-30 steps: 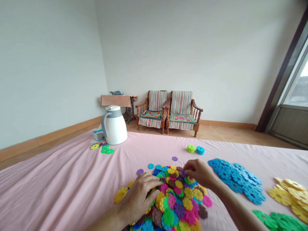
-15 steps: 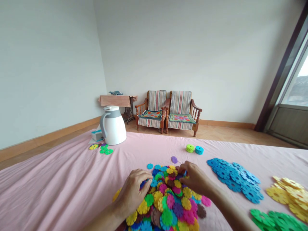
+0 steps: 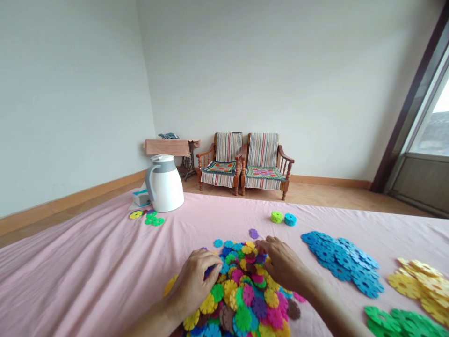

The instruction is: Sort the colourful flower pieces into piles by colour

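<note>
A mixed heap of flower-shaped plastic discs (image 3: pixel 242 316) in many colours lies on the pink cloth. My left hand (image 3: pixel 192 283) rests at the heap's left side, fingers curled and thumb close to the index finger. A dark blue disc (image 3: pixel 209 270) shows in the gap between them. Over the far right part of the heap is my right hand (image 3: pixel 286 262), its fingers stretched out and apart, tips near a purple disc (image 3: pixel 260 259); nothing is seen held in it. A single purple disc (image 3: pixel 253 233) lies just beyond the heap.
Sorted piles of blue discs (image 3: pixel 345 262), yellow discs (image 3: pixel 421 281) and green discs (image 3: pixel 403 323) lie to the right. Lime stack (image 3: pixel 277 216) and blue stack (image 3: pixel 290 219) stand farther back. A white jug (image 3: pixel 167 187) stands at left, beside a small box (image 3: pixel 141 197) and loose discs.
My right hand has shifted slightly left over the heap, and its fingers have straightened and moved off a dark blue disc. My left hand has barely moved.
</note>
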`<state>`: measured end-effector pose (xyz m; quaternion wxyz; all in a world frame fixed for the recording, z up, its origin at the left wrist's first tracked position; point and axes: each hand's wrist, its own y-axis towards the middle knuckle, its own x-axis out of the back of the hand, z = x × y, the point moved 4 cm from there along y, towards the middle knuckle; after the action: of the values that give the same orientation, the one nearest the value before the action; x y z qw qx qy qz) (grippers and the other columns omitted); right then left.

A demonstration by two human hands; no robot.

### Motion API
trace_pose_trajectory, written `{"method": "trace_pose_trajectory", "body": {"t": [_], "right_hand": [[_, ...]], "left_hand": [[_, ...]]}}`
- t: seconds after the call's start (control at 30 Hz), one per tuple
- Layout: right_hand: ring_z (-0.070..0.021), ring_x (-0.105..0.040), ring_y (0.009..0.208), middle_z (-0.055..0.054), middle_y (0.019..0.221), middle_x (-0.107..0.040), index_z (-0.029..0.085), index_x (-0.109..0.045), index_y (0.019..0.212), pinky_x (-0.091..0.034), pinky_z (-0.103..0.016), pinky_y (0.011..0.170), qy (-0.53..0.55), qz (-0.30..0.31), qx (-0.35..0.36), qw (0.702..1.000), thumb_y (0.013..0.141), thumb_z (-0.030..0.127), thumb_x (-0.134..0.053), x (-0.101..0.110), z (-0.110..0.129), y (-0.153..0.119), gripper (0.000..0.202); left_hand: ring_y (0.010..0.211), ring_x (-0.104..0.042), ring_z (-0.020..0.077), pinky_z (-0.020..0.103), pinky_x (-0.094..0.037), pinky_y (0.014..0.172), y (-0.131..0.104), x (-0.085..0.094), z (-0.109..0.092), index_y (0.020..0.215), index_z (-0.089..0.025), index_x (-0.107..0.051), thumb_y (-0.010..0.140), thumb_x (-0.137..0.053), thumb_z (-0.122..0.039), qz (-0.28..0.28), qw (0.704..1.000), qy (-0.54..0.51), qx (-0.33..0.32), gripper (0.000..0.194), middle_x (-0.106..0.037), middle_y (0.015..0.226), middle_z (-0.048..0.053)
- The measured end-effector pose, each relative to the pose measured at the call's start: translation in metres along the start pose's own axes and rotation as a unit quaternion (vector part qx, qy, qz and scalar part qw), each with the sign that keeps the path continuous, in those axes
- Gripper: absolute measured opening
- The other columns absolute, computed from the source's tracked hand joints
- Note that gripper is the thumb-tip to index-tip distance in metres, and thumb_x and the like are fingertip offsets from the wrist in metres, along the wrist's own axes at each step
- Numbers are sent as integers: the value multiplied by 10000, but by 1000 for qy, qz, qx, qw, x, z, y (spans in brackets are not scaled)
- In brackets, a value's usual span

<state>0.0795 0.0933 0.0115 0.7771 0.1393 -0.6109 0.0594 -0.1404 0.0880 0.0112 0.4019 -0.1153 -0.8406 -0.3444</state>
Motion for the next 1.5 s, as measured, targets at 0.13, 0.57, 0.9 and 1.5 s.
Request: {"method": "trace_pose_trajectory", "body": {"t": [0.13, 0.57, 0.9, 1.5], "right_hand": [[-186, -525, 867, -70, 891, -583, 186, -569, 907, -337, -265, 739, 0, 9, -4, 1000, 686, 88, -456, -5, 1, 5, 267], [-166, -559, 824, -59, 882, -601, 191, -616, 866, -337, -242, 702, 36, -15, -22, 999, 747, 145, -462, -1, 3, 5, 200], [-188, -613, 698, -81, 714, -661, 169, -635, 733, -357, -245, 573, 95, -99, -166, 977, 778, 157, -411, 7, -29, 11, 228], [-141, -534, 775, -16, 846, -602, 213, -642, 818, -392, -220, 666, 94, 82, 23, 992, 524, 68, -526, 10, -20, -10, 348]], "left_hand": [[808, -606, 166, 284, -449, 783, 0, 0, 0, 826, -211, -677, 860, -466, -221, 1, 1000, 0, 3, 214, -682, 794, 25], [812, -612, 170, 283, -462, 764, 2, 5, 2, 808, -206, -676, 867, -452, -244, -29, 1000, 0, 10, 235, -685, 816, 34], [826, -609, 171, 279, -455, 773, -1, -2, 9, 808, -211, -666, 864, -457, -238, -26, 1000, 1, 12, 218, -682, 817, 28], [797, -612, 167, 269, -448, 776, 2, 4, 1, 785, -209, -678, 853, -465, -216, -1, 1000, 11, 24, 224, -686, 782, 24]]}}
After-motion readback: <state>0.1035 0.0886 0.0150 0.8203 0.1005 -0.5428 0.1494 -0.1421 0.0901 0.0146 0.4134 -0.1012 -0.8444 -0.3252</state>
